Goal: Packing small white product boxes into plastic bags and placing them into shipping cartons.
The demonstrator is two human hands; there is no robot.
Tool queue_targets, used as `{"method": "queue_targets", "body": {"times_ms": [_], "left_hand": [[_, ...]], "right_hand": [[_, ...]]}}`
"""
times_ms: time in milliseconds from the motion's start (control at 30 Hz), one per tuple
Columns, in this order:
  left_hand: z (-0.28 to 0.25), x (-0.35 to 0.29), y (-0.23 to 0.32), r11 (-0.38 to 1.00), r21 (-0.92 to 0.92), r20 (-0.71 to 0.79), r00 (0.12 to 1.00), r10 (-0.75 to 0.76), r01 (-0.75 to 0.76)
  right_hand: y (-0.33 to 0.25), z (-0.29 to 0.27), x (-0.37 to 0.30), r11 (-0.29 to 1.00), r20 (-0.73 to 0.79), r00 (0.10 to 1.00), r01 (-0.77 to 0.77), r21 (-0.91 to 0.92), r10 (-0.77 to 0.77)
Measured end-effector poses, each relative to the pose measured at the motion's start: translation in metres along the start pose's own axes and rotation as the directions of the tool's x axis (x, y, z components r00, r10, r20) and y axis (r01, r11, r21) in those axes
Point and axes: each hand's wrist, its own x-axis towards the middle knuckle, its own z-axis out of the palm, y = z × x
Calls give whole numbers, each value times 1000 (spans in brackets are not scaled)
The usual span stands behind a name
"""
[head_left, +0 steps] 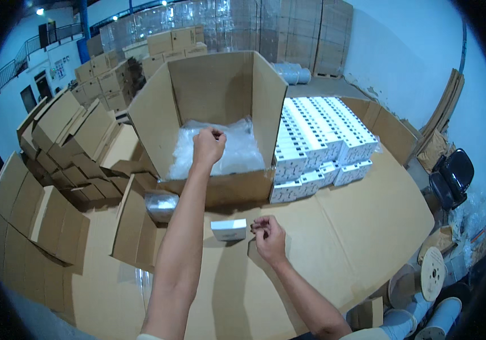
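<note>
Fingers of the left hand (208, 148) are curled inward above the load inside a large, open-topped brown cardboard carton (237, 191); whether they grip anything cannot be told from where I stand. Crumpled, translucent plastic film (240, 153) lies in the carton beneath this hand. The left forearm crosses over the carton's front wall.

Fingers of the right hand (271, 242) are bent, with the tips close together; I cannot tell whether they meet. This hand is positioned just beside a small white rectangular box (229, 230), on the box's right. The box rests on a tabletop surfaced in brown cardboard (339, 243), in front of the carton.

To the right of the carton, white rectangular boxes with dark markings (322, 141) are stacked in close rows. To its left, nearer the person, a silvery, transparent roll (161, 205) sits against a small open brown cardboard box (127, 235). Further left, nested brown cardboard cartons (73, 133) stand with flaps raised. Beyond the table's right edge are a black chair (452, 177) and a pale, round-flanged spool (433, 274).
</note>
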Motion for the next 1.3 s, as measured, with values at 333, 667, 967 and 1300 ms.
{"method": "queue_targets", "body": {"times_ms": [333, 667, 967, 1300], "left_hand": [[54, 69, -68, 900, 436, 132, 989, -66, 1], [56, 89, -83, 978, 209, -7, 1000, -17, 18], [0, 104, -39, 978, -208, -267, 962, -50, -7], [-70, -53, 69, 713, -697, -156, 987, -45, -78]], "right_hand": [[-2, 0, -6, 998, -21, 1000, -4, -63, 3], [-8, -1, 1, 998, -21, 1000, -3, -63, 2], [-13, 0, -5, 999, -18, 1000, -20, -26, 20], [-19, -4, -6, 990, -94, 990, -94, 100, 104]]}}
